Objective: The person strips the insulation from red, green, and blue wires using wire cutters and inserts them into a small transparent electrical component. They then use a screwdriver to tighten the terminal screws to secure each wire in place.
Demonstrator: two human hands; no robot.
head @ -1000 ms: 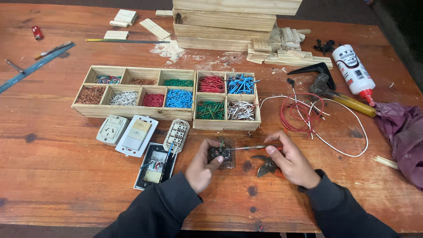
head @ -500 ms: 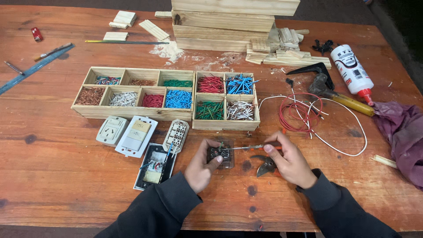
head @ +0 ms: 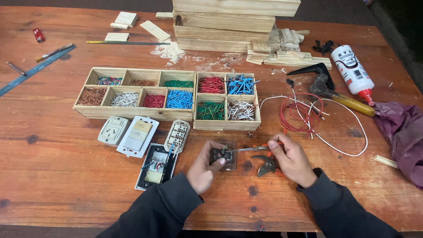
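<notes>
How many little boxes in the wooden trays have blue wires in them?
2: one blue bunch in the long tray's front row, right end; one in the small square tray's back right box. The far-left box looks mixed, hard to tell.

A worn wooden table (head: 57,176) carries everything. At twelve o'clock sit stacked planks (head: 229,20) and sawdust (head: 167,50). Two compartment trays (head: 136,94) of coloured wire bits fill the centre. At nine o'clock lies a ruler (head: 33,70). At three o'clock: red and white wire coils (head: 304,114), a glue bottle (head: 352,70), a purple cloth (head: 403,132). Toward six o'clock lie switch plates (head: 132,134).
</notes>
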